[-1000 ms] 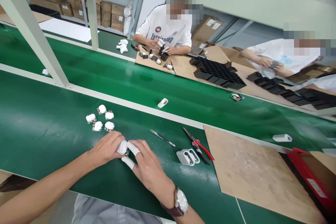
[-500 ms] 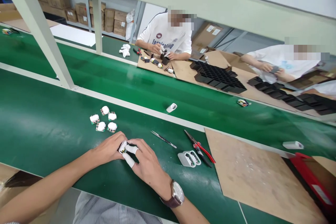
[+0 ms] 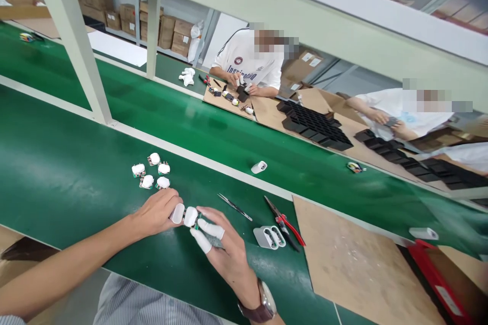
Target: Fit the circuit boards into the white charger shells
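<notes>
My left hand [image 3: 160,210] is closed around a small white plastic casing [image 3: 177,214], its oval mouth facing up and right. Just right of that mouth is a circuit board with a white pad [image 3: 191,217], pinched by my right hand [image 3: 226,249]. White covers sit on two of my right fingertips. Whether board and casing touch, I cannot tell. Several similar circuit boards with white pads [image 3: 147,182] lie grouped beyond my left hand. To the right are two white casings [image 3: 268,237] side by side, tweezers [image 3: 235,207] and red-handled pliers [image 3: 284,223].
A brown board [image 3: 351,249] and a red tray [image 3: 438,279] lie at the right. Beyond a pale rail [image 3: 202,160] runs a green belt [image 3: 183,117] bearing a white casing [image 3: 259,167]. Co-workers sit across it near black trays [image 3: 312,124]. A slanted post [image 3: 76,40] rises at left.
My right hand has moved right, away from my left, with the circuit board now outside the casing's mouth. The casing on the belt shifts slightly; the whole view has also shifted a little.
</notes>
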